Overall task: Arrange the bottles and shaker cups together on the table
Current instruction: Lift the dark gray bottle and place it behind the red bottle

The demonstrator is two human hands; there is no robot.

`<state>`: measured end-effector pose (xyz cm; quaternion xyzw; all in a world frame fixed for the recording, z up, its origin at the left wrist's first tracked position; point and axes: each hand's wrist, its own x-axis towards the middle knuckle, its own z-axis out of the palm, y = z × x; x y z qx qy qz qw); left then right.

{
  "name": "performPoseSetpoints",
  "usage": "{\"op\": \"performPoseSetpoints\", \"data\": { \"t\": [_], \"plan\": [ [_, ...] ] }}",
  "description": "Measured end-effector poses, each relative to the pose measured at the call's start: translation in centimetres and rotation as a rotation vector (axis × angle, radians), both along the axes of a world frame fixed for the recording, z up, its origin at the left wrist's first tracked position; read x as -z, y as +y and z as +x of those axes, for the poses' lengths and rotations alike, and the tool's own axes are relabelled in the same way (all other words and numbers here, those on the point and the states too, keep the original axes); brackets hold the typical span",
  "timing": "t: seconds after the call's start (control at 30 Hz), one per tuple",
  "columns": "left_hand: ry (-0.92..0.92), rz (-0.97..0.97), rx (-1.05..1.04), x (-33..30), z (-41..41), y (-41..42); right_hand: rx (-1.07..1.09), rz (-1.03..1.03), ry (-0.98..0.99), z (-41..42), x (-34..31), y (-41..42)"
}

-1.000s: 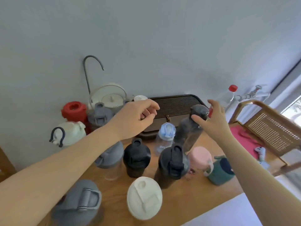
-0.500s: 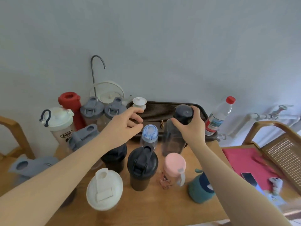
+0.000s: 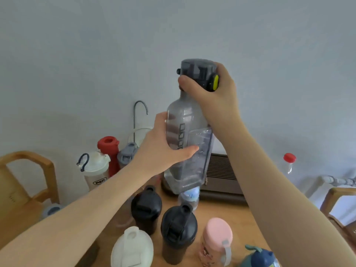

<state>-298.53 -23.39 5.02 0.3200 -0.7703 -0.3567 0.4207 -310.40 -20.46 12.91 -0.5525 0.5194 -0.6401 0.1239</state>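
Note:
A tall smoky-grey transparent bottle [image 3: 185, 120] with a dark cap and a yellow button hangs in the air above the table. My right hand [image 3: 213, 93] grips its cap from the right. My left hand [image 3: 163, 149] wraps the lower body from the left. Below stand two black shaker cups [image 3: 146, 209] [image 3: 178, 228], a white-lidded cup [image 3: 133, 249], a pink-lidded bottle [image 3: 217, 239], a small blue-capped bottle [image 3: 189, 197] and a teal bottle [image 3: 258, 257]. Further back are a white shaker [image 3: 96, 170], a red bottle [image 3: 108, 151] and a grey-lidded cup [image 3: 127, 153].
A dark slatted tray [image 3: 221, 176] lies on the wooden table [image 3: 215, 211] against the wall. A clear bottle with a red cap [image 3: 289, 162] stands at the right. Wooden chairs sit at the left [image 3: 25, 182] and right [image 3: 339, 205]. A curved metal spout [image 3: 138, 110] rises behind.
The grey bottle has been lifted off the table, high above the tray. My left hand moved from hovering over the cups to gripping the bottle's body. The camera tilted up.

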Motion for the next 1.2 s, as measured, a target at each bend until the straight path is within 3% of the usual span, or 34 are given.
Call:
{"op": "performPoseSetpoints", "data": {
  "t": [0.17, 0.23, 0.37, 0.47, 0.6, 0.77, 0.93, 1.2],
  "plan": [
    [-0.008, -0.13, -0.199, -4.0, 7.7, -3.3, -0.23, -0.143, 0.072, 5.6, -2.0, -4.0],
    [-0.008, -0.136, -0.276, -4.8, 11.1, -5.8, -0.199, -0.138, 0.172, 7.8, -1.1, -6.4],
    [-0.033, -0.129, -0.43, -4.2, 17.2, -11.8, -0.174, 0.156, 0.241, 11.3, 4.7, -12.3],
    [-0.087, -0.09, -0.483, -1.5, 20.8, -15.8, -0.216, 0.534, 0.549, 13.5, 9.9, -16.2],
    [-0.141, -0.035, -0.473, 3.1, 23.8, -19.9, -0.323, 0.829, 0.925, 16.3, 16.4, -18.6],
    [-0.178, 0.03, -0.433, 7.7, 25.9, -24.2, -0.176, 0.855, 1.118, 18.5, 19.5, -20.2],
    [-0.166, 0.109, -0.345, 11.0, 26.6, -27.4, -0.171, 0.879, 1.151, 19.4, 20.5, -20.7],
    [-0.14, 0.163, -0.217, 14.5, 26.2, -28.7, -0.378, 0.953, 1.25, 20.1, 19.4, -17.0]
  ]
}}
